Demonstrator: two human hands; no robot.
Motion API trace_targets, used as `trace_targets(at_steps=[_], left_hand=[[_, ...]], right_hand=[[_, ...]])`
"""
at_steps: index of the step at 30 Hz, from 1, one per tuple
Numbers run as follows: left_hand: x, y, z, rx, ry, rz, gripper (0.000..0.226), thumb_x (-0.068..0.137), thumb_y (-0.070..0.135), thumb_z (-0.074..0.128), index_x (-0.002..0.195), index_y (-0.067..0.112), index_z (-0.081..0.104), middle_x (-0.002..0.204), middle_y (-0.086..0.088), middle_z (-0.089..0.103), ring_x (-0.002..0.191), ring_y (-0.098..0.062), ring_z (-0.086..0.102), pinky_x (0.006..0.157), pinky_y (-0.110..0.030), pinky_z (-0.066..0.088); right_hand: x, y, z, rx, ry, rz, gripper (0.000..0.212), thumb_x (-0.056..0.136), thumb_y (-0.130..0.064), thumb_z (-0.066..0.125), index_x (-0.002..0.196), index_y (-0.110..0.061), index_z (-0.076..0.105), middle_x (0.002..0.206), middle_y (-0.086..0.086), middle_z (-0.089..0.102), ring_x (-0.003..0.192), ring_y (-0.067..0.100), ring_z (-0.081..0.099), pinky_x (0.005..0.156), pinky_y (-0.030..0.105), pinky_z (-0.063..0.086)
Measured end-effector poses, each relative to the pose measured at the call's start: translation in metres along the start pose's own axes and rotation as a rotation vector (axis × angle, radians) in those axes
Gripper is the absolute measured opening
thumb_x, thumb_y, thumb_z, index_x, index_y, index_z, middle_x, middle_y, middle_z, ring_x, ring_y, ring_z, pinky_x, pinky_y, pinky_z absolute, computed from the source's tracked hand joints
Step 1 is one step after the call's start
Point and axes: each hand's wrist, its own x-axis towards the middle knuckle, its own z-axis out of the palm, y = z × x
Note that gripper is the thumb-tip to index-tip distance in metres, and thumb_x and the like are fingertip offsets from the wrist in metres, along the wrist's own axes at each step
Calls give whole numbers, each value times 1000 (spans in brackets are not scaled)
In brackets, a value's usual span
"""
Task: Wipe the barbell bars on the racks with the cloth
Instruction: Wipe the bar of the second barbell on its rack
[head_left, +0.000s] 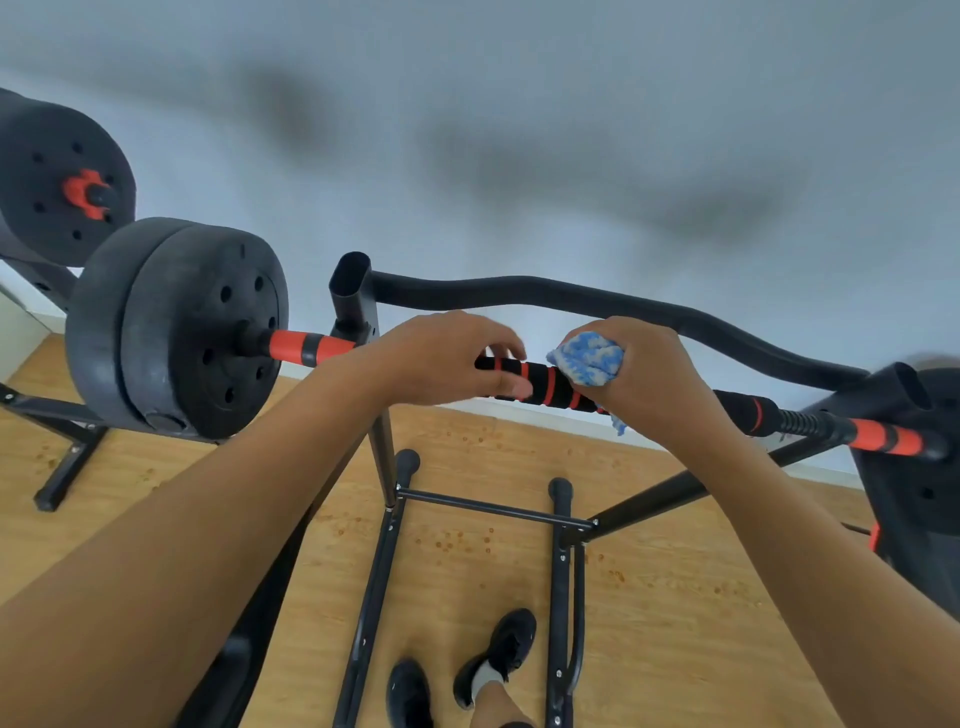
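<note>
A barbell bar (550, 385), black foam with orange rings, lies across a black rack (358, 306) in front of me. My right hand (654, 371) grips a blue and white cloth (589, 358) wrapped over the bar's middle. My left hand (441, 358) curls around the bar just left of the cloth, fingers over the top and thumb in front. Black weight plates (182, 327) sit on the bar's left end; the plates on the right end (919, 467) are partly cut off.
A curved black rack bar (597, 299) runs behind the barbell. A second barbell's plates (57, 182) sit on another rack at far left. Below are the rack's base frame (488, 509), the wooden floor and my black shoes (498, 654). A grey wall stands behind.
</note>
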Motion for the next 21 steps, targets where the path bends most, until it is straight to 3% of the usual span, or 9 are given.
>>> trace_targets(at_steps=[4, 8, 11, 14, 17, 19, 21], left_hand=[[-10, -4, 8, 107, 178, 94, 51, 88, 66, 68, 129, 37, 66, 111, 19, 65, 100, -5, 59, 87, -30, 52], [-4, -6, 6, 48, 142, 70, 52, 90, 66, 64, 131, 34, 72, 98, 18, 66, 93, -8, 61, 81, -31, 54], [2, -5, 0, -18, 90, 30, 46, 93, 57, 67, 129, 29, 74, 89, 24, 64, 84, -6, 62, 72, -22, 49], [8, -2, -7, -52, 32, -13, 40, 97, 54, 65, 125, 28, 76, 102, 14, 78, 85, -10, 67, 78, -34, 60], [2, 2, -4, 58, 50, -13, 50, 100, 60, 54, 136, 29, 67, 116, 8, 74, 98, -12, 68, 88, -39, 60], [-9, 3, 8, 194, 172, 46, 65, 95, 69, 55, 147, 30, 52, 131, 10, 64, 116, -13, 61, 96, -37, 56], [-19, 1, 20, 237, 302, 132, 63, 92, 62, 66, 143, 26, 54, 129, 8, 62, 117, -15, 58, 95, -39, 56]], right_hand=[[-2, -1, 1, -123, -7, -59, 28, 87, -24, 78, 111, -15, 69, 95, -5, 61, 89, 12, 61, 72, 17, 45], [-3, -2, 2, -134, 3, -109, 27, 84, -19, 81, 107, -8, 73, 90, -1, 62, 89, 16, 63, 74, 23, 51], [-3, 0, 3, -128, 4, -140, 26, 84, -19, 81, 105, -7, 73, 91, 0, 64, 88, 16, 66, 71, 18, 49], [-5, 3, 1, -125, -15, -153, 26, 82, -20, 83, 103, -7, 74, 89, 0, 66, 86, 15, 67, 70, 15, 46], [-4, 2, -1, -95, 0, -157, 24, 83, -17, 82, 103, -7, 75, 89, 1, 67, 86, 17, 68, 71, 16, 46], [-3, 0, 0, -88, 35, -138, 20, 85, -14, 79, 103, -8, 73, 90, -2, 64, 87, 15, 65, 70, 14, 44], [-2, -3, 3, -96, 51, -124, 22, 87, -15, 77, 107, -7, 71, 92, -1, 61, 88, 15, 61, 71, 15, 43]])
